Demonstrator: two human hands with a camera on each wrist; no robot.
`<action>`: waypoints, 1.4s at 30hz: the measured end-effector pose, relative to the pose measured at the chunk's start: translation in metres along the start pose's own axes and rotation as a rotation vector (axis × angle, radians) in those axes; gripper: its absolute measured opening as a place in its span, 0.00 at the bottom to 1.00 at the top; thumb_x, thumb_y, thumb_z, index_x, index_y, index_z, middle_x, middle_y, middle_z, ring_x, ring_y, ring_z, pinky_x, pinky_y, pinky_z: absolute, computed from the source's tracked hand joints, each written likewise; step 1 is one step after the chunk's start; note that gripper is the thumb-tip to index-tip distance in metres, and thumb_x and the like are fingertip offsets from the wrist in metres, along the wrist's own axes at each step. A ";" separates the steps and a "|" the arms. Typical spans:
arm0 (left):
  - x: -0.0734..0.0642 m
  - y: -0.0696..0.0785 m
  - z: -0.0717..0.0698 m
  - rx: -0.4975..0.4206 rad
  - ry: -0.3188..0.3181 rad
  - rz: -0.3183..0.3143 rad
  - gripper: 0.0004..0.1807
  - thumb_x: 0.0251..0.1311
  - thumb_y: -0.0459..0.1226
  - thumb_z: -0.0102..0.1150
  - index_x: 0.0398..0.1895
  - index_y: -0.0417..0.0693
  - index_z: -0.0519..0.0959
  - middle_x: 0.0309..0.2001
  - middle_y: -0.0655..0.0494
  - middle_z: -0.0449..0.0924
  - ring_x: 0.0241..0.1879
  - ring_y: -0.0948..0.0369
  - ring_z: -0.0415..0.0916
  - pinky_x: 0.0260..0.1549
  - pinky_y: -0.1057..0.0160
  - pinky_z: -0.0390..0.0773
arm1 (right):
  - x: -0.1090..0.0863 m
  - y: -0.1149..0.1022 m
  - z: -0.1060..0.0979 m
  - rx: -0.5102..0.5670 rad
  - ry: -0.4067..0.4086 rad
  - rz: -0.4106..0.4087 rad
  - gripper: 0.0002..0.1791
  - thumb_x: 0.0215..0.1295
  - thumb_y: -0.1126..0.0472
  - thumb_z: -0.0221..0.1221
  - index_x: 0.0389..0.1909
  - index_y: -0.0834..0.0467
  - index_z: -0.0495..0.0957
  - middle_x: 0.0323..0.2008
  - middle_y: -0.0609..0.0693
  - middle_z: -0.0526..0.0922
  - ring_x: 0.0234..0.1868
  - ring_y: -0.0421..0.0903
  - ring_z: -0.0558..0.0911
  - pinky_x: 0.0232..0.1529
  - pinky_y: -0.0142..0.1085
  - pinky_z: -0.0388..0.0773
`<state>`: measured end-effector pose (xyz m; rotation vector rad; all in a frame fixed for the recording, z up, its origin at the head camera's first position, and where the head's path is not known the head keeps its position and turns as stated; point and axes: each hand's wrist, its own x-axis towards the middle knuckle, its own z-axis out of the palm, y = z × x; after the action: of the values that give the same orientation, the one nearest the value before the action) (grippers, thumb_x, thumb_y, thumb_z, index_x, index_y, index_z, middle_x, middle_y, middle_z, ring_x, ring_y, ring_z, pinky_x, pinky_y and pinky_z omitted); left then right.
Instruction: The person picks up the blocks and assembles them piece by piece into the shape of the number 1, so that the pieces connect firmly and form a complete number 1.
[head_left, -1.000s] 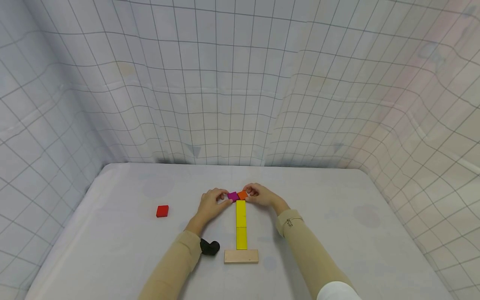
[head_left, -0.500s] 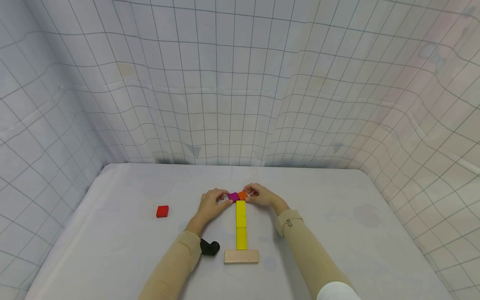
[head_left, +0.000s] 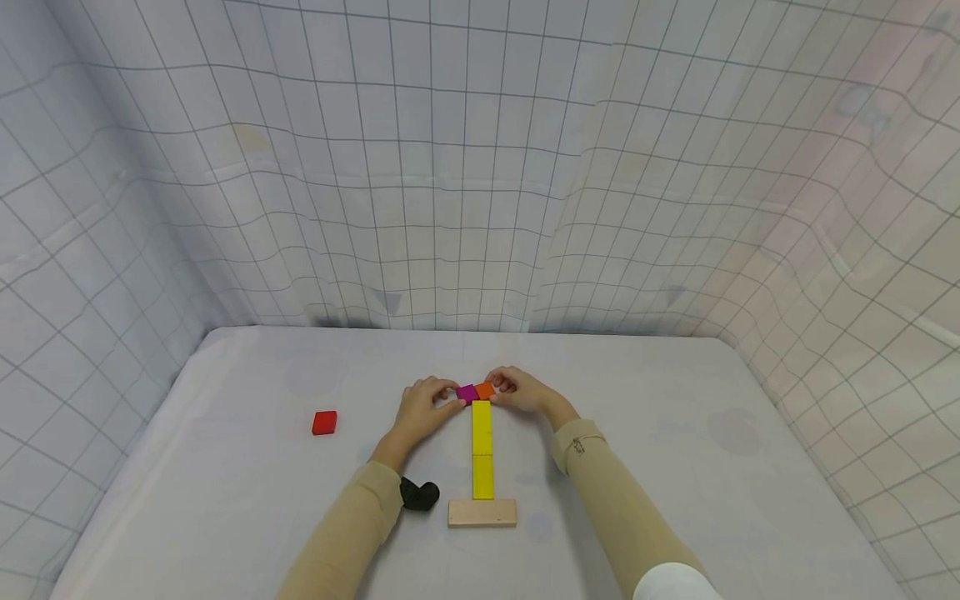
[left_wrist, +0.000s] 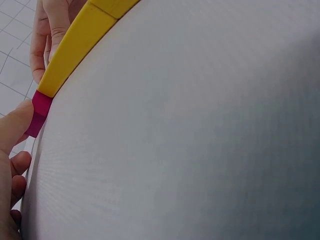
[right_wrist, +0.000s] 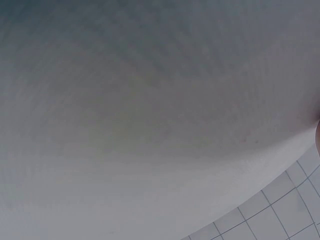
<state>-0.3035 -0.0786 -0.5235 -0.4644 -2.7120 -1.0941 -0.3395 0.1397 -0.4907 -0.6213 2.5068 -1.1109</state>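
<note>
My left hand [head_left: 424, 408] pinches a purple square block [head_left: 467, 394] between thumb and fingers; the left wrist view shows the thumb on the side of the purple block [left_wrist: 40, 112]. From the other side my right hand [head_left: 521, 390] pinches an orange square block [head_left: 486, 390]. Both squares lie side by side, slightly turned, at the far end of two yellow blocks [head_left: 482, 450] laid end to end. Across their near end lies a plain wooden block [head_left: 482, 513]. Only a sliver of skin shows in the right wrist view.
A red square block [head_left: 325, 422] lies apart on the left of the white table [head_left: 675, 467]. Beside the left sleeve sits a black rounded object [head_left: 422, 495], partly hidden by it. Grid-patterned white curtains [head_left: 480, 167] surround the table's back and sides.
The purple block has shifted very slightly right, against the orange one. Both hands stay nearly still, and the other blocks keep their places.
</note>
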 end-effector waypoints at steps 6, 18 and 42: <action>0.000 0.000 0.000 0.008 0.000 -0.001 0.16 0.52 0.48 0.63 0.40 0.50 0.80 0.27 0.59 0.70 0.31 0.59 0.65 0.35 0.59 0.58 | 0.001 0.000 0.000 0.001 -0.002 0.015 0.16 0.61 0.64 0.58 0.49 0.61 0.70 0.36 0.50 0.69 0.40 0.45 0.67 0.44 0.33 0.65; 0.000 0.002 -0.002 0.018 0.001 -0.021 0.17 0.52 0.48 0.63 0.41 0.50 0.80 0.27 0.59 0.69 0.32 0.58 0.65 0.35 0.59 0.58 | 0.002 0.000 0.000 0.016 -0.011 -0.007 0.16 0.60 0.64 0.58 0.48 0.62 0.70 0.36 0.52 0.69 0.40 0.45 0.67 0.43 0.33 0.66; -0.001 0.000 0.001 0.011 0.016 -0.020 0.16 0.51 0.48 0.63 0.40 0.49 0.80 0.26 0.60 0.69 0.32 0.59 0.65 0.36 0.59 0.59 | -0.001 0.000 -0.001 -0.005 -0.006 -0.037 0.16 0.61 0.64 0.57 0.50 0.62 0.70 0.36 0.51 0.69 0.39 0.44 0.67 0.42 0.33 0.65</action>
<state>-0.3026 -0.0782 -0.5240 -0.4260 -2.7126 -1.0824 -0.3385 0.1406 -0.4898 -0.6733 2.5033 -1.1146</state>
